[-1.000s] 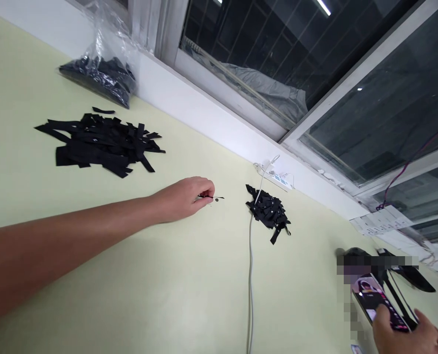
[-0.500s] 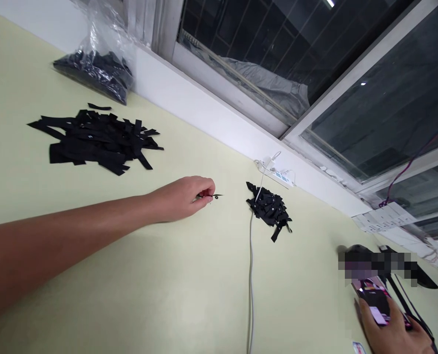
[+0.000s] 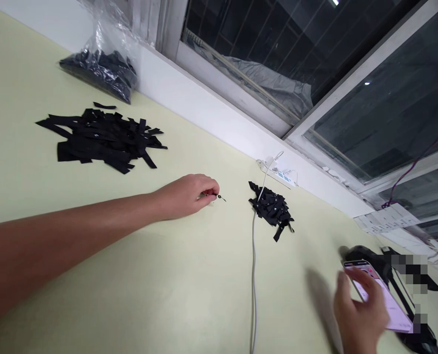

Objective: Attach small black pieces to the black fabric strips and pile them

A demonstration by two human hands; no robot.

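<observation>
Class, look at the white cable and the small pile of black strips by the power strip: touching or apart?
Touching. The head view shows the white cable running straight over the small pile of black strips, with no gap between them.

Large pile of black strips (image 3: 103, 140) near table (image 3: 167, 285) far-left edge; clear bag (image 3: 101, 69) behind it. White cable (image 3: 253, 275) runs to power strip (image 3: 278, 174) at the far edge.

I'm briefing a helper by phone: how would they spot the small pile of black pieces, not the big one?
Start at the window sill and find the white power strip beneath it. The small pile lies just in front, with the white cable running along its left edge. It is compact, unlike the wide, loose big pile far left.
</observation>
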